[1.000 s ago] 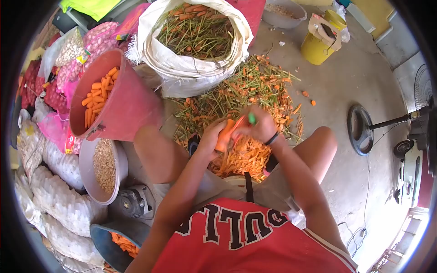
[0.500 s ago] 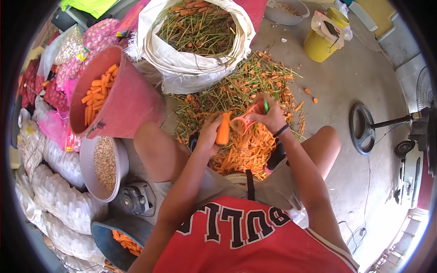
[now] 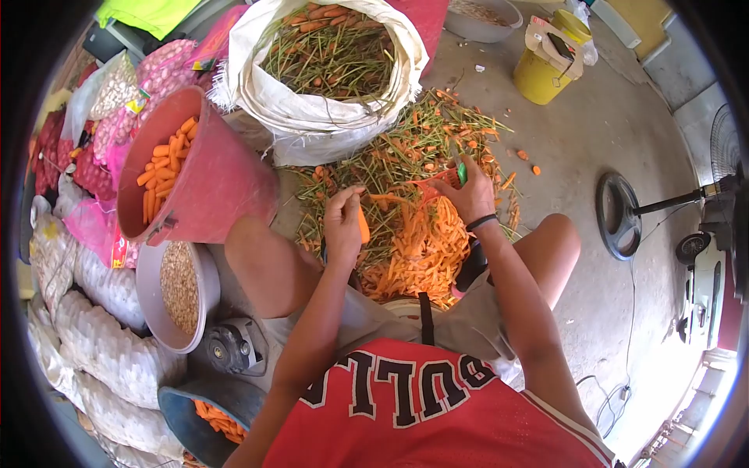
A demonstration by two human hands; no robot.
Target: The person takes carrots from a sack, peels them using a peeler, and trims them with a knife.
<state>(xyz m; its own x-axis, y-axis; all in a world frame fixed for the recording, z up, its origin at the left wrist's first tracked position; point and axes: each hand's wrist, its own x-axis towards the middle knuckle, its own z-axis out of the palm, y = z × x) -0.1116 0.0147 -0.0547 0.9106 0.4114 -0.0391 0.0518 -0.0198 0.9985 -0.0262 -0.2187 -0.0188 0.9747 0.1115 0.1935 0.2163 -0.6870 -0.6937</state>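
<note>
While clamping a carrot (image 3: 363, 225), left hand (image 3: 342, 225): grip together around the carrot, partly covering it, at ten o'clock from the orange peelings (image 3: 425, 253).
Right hand (image 3: 473, 195): grip clamped on a red-and-green tool (image 3: 463, 171), at one o'clock from the peelings; black band (image 3: 481, 221) round the wrist.
Carrot: shows along the three o'clock side of the left hand, apart from the tool.
Peelings: heap up between the knees, meeting scattered stems (image 3: 425, 129) toward twelve o'clock.
White sack (image 3: 312, 132): stands open at eleven o'clock.
Red bucket (image 3: 234, 179): holds more carrots (image 3: 165, 171), at ten o'clock.
Yellow bucket (image 3: 538, 76): stands well apart, at one o'clock.
</note>
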